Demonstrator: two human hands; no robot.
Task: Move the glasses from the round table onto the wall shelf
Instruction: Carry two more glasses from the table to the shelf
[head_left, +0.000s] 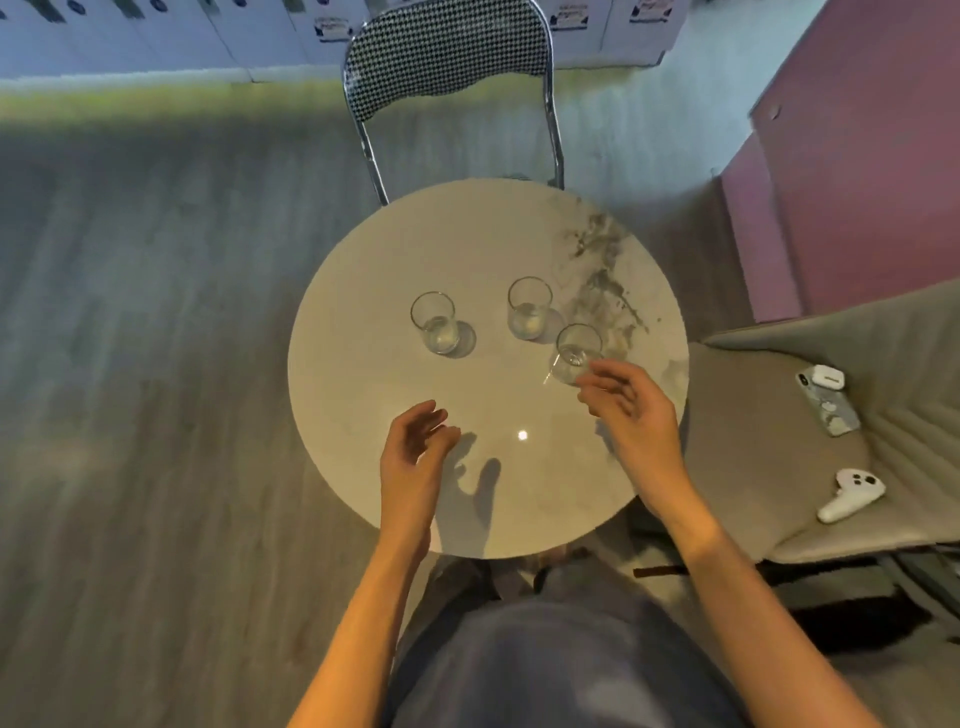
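Observation:
Three clear drinking glasses stand on the round marble table (363, 395). The left glass (435, 323) and the middle glass (529, 308) stand upright and apart from my hands. The right glass (575, 353) is nearest my right hand (631, 415), whose spread fingertips are at its near side; contact is unclear and the hand holds nothing. My left hand (413, 449) hovers over the table's near left part, fingers loosely curled and apart, well short of the left glass. The wall shelf is not in view.
A chrome chair with a houndstooth back (447, 62) stands behind the table. To the right a grey padded seat (779, 519) holds a phone (827, 402), an earbud case (827, 376) and a white controller (852, 493). A pink wall (857, 182) rises at right.

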